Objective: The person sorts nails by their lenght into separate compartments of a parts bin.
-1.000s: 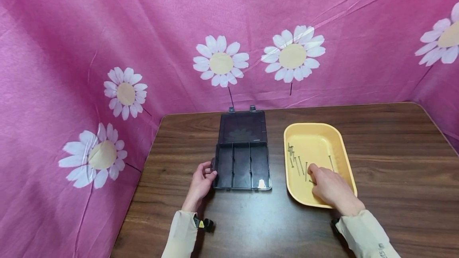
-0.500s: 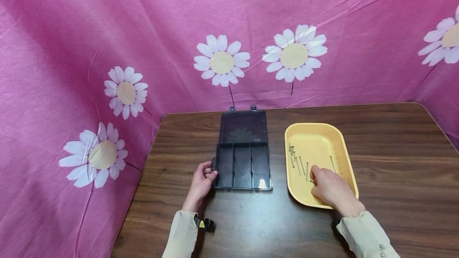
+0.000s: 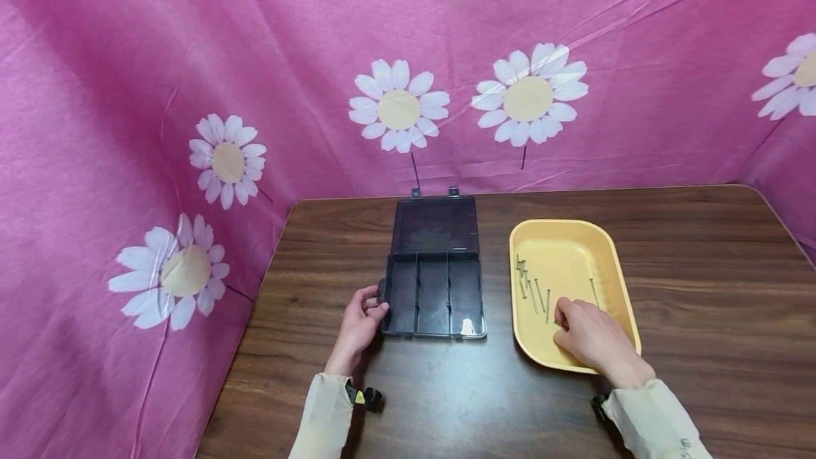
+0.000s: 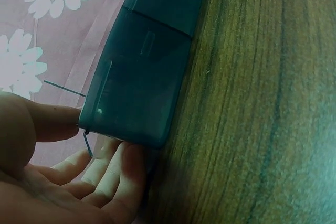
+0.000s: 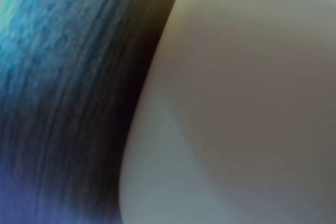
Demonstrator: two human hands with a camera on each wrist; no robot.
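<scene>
In the head view, my left hand [image 3: 359, 324] holds the left side of an open dark plastic compartment box [image 3: 433, 295]. The left wrist view shows the thumb on the upper edge of the box [image 4: 137, 82] and fingers against its end wall. My right hand [image 3: 594, 337] reaches into a yellow tray [image 3: 561, 243], fingers curled down near its floor. A small nail end [image 3: 557, 322] shows between thumb and index finger; their tips are hidden, so the grip is unclear. Several thin nails [image 3: 534, 296] lie left of this hand, and one nail [image 3: 595, 292] lies beyond it.
The box's see-through lid [image 3: 435, 225] lies back toward the pink flowered cloth [image 3: 306, 91] behind the table. Both box and tray rest on a brown wooden table [image 3: 707, 282]. The right wrist view shows mostly the tray's blurred pale outer wall [image 5: 236, 108].
Everything in the head view drifts slightly right as the camera turns. Both hands keep nearly the same places, the left at the box and the right in the tray.
</scene>
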